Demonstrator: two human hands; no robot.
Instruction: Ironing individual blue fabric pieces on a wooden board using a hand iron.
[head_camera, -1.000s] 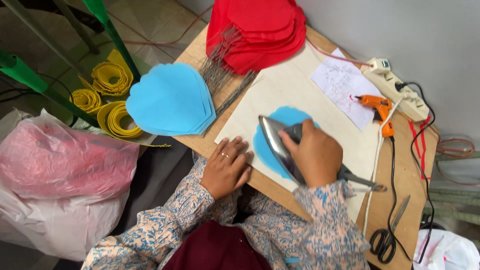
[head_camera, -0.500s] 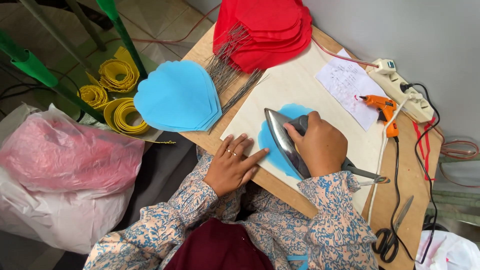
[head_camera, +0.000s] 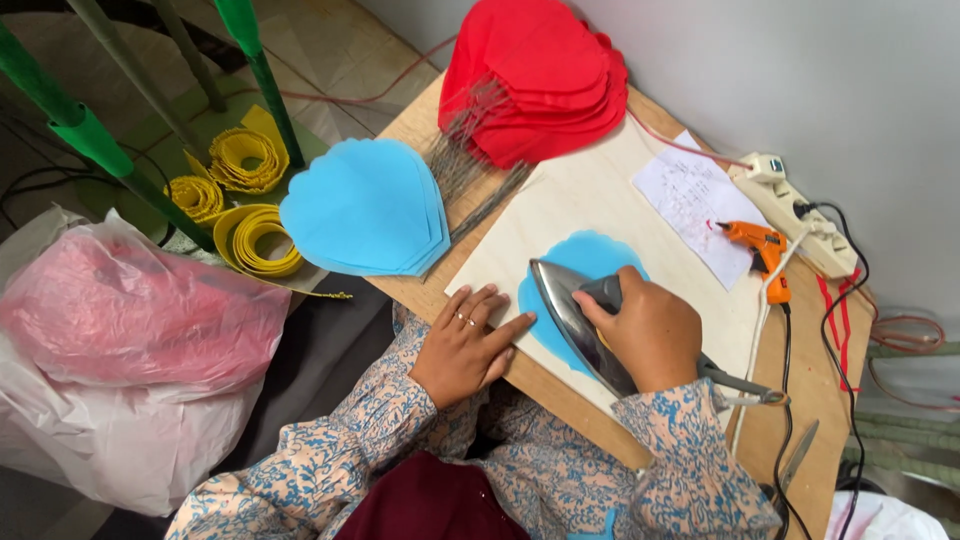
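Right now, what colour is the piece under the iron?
Light blue, clearest in the head view: the piece lies under the iron.

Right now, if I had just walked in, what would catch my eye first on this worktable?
Probably the right hand pressing a metal clothes iron onto a blue petal-shaped piece on the pale board, while the left hand lies flat at the board's near edge. Next, the bright stacks: red pieces at the table's far end and more blue pieces at its left edge.
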